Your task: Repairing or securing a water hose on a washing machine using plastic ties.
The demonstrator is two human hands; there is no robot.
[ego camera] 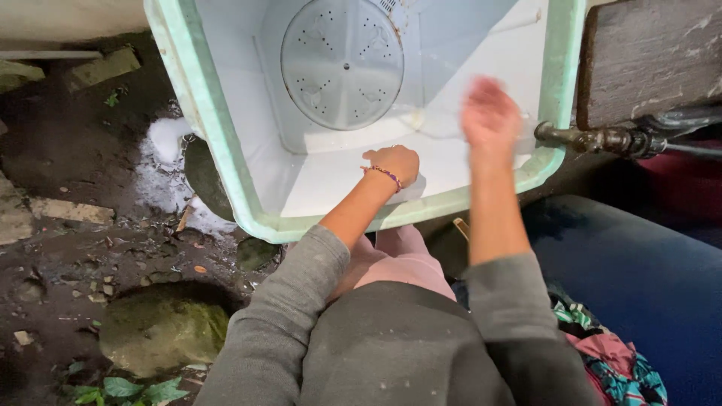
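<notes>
reaching into empty white tub [481,45], left hand [394,163] fisted on wall, right hand [489,114] blurred, fingers apart

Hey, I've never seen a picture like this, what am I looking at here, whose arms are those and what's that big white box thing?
This is one picture from a camera worn on a person's head, looking down, so the two arms in grey sleeves are the wearer's own. The big box is an empty washing machine tub, white inside with a pale green rim, tipped toward the person. The round perforated disc sits at its bottom. The left hand, with a beaded bracelet on the wrist, is closed and rests on the tub's inner wall. The right hand is raised over the rim and blurred by motion; it seems to hold nothing. A metal tap sticks out at the right. Soapy foam lies on the wet, muddy ground at the left.
</notes>
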